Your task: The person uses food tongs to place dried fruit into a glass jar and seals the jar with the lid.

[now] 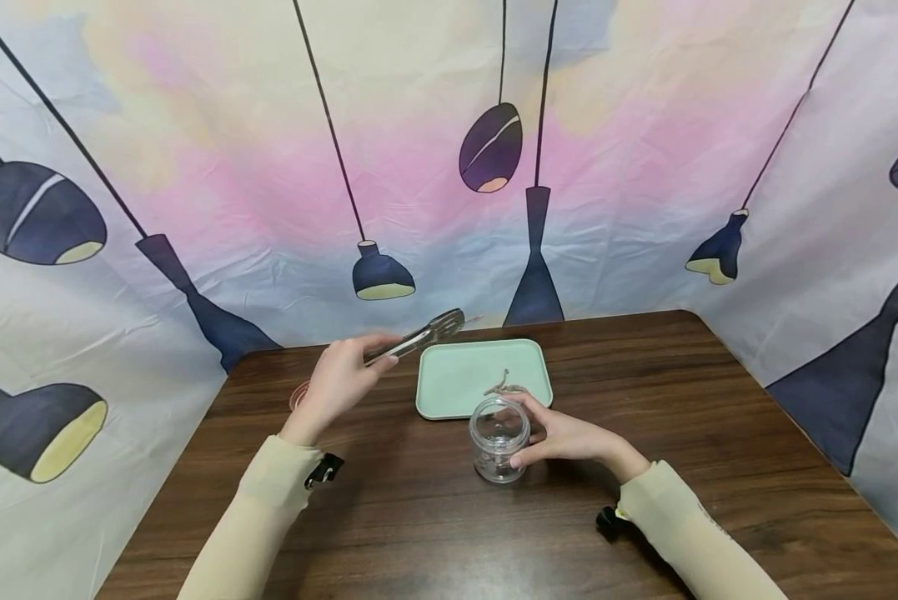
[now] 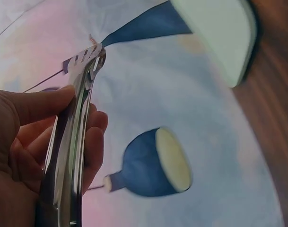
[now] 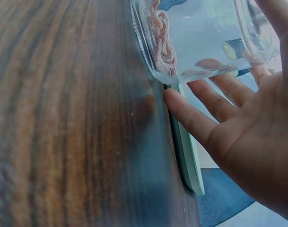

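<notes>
My left hand grips metal tongs, raised in the air to the left of and above the tray's far edge. A thin brownish piece pokes out past the tongs' tips, which are nearly together. With its fingers round the side, my right hand holds a clear open jar standing upright on the table. Pinkish-brown strips lie at the jar's bottom in the right wrist view. On the pale green tray behind the jar lies a twisted brownish strip, partly hidden by the jar and fingers.
A red ringed object shows at the table's left side, mostly covered by the left hand and forearm. The brown wooden table ends at a cloth backdrop printed with lamps.
</notes>
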The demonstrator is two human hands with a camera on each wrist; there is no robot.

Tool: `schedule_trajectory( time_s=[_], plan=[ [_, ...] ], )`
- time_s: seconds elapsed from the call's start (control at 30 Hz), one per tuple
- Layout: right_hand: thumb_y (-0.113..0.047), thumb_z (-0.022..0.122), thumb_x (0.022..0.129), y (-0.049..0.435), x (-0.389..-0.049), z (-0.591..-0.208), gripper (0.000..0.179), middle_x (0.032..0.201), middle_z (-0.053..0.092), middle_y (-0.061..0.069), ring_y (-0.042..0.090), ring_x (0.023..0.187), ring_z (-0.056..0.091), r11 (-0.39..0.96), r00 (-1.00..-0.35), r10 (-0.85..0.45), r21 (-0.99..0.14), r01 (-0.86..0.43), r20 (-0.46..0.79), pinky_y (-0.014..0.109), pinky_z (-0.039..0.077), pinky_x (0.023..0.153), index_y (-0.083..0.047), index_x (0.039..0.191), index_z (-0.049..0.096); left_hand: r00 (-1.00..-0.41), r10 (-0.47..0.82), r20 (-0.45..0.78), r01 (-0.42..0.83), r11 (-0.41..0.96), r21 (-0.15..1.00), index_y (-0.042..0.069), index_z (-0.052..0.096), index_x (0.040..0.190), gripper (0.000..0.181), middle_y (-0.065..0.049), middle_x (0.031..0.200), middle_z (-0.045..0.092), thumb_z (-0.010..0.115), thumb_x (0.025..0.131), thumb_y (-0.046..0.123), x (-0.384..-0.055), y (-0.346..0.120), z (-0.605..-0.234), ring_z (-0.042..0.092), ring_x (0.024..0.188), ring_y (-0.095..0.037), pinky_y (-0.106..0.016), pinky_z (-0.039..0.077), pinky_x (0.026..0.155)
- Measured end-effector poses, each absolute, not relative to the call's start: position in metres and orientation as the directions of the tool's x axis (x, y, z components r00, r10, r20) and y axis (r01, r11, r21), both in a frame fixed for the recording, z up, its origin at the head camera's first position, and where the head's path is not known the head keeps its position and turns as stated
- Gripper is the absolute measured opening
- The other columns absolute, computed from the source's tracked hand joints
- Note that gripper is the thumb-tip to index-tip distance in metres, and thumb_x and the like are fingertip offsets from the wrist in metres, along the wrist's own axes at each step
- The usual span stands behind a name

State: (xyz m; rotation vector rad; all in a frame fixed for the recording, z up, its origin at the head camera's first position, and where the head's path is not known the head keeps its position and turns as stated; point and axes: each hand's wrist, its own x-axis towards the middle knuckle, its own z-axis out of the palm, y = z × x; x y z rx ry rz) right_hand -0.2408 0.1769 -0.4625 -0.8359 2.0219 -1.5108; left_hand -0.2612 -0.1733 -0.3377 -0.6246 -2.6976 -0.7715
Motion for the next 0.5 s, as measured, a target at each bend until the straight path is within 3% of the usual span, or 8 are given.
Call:
schedule_trajectory(
  time_s=[0.2,0.3,0.37,0.43,0.5],
  plan=[
    [-0.026,0.080,0.089,0.176,-0.240,-0.462,0.091,0.155,0.030,0.011,0.027,0.134,0.048,0.214,-0.704,-0.710,-0.959,-0.185,-0.022,0.038,0.047,0.102,-0.027,0.158,0.021,-0.826,0.348,0.443,0.522,0.768,0.372,0.019,0.072,0.127,0.032,-0.006,0.112,0.074,0.072,0.096,0.021,-0.245,-0.190,-0.316,0.025,0.050,-0.008,-0.036,0.037,0.062],
    [-0.026,0.080,0.089,0.176,-0.241,-0.463,0.091,0.155,0.031,0.011,0.027,0.133,0.048,0.216,-0.703,-0.711,-0.958,-0.186,-0.023,0.038,0.047,0.102,-0.027,0.159,0.021,-0.806,0.364,0.466,0.541,0.772,0.333,0.022,0.072,0.128,0.031,-0.003,0.081,0.071,0.071,0.096,0.023,-0.235,-0.197,-0.305,0.023,0.048,-0.007,-0.034,0.034,0.056],
    [-0.026,0.080,0.089,0.176,-0.241,-0.463,0.092,0.157,0.029,0.011,0.027,0.133,0.049,0.221,-0.706,-0.708,-0.957,-0.188,-0.025,0.038,0.047,0.102,-0.025,0.159,0.020,-0.794,0.374,0.479,0.551,0.775,0.310,0.024,0.072,0.127,0.030,0.003,0.059,0.054,0.071,0.097,0.024,-0.229,-0.201,-0.299,0.017,0.045,-0.007,-0.032,0.029,0.051],
    [-0.026,0.080,0.089,0.177,-0.241,-0.462,0.094,0.156,0.030,0.011,0.027,0.133,0.049,0.224,-0.706,-0.708,-0.956,-0.191,-0.025,0.039,0.046,0.102,-0.023,0.160,0.019,-0.789,0.379,0.484,0.554,0.778,0.295,0.025,0.072,0.127,0.030,0.008,0.049,0.032,0.070,0.097,0.026,-0.222,-0.203,-0.293,0.016,0.043,-0.006,-0.031,0.025,0.047],
    [-0.026,0.081,0.089,0.177,-0.241,-0.461,0.094,0.156,0.031,0.011,0.028,0.134,0.048,0.220,-0.706,-0.708,-0.956,-0.194,-0.019,0.040,0.046,0.102,-0.021,0.160,0.019,-0.783,0.383,0.490,0.558,0.782,0.279,0.027,0.072,0.127,0.029,0.012,0.049,0.025,0.070,0.097,0.027,-0.217,-0.205,-0.288,0.015,0.042,-0.006,-0.030,0.024,0.046]
  ],
)
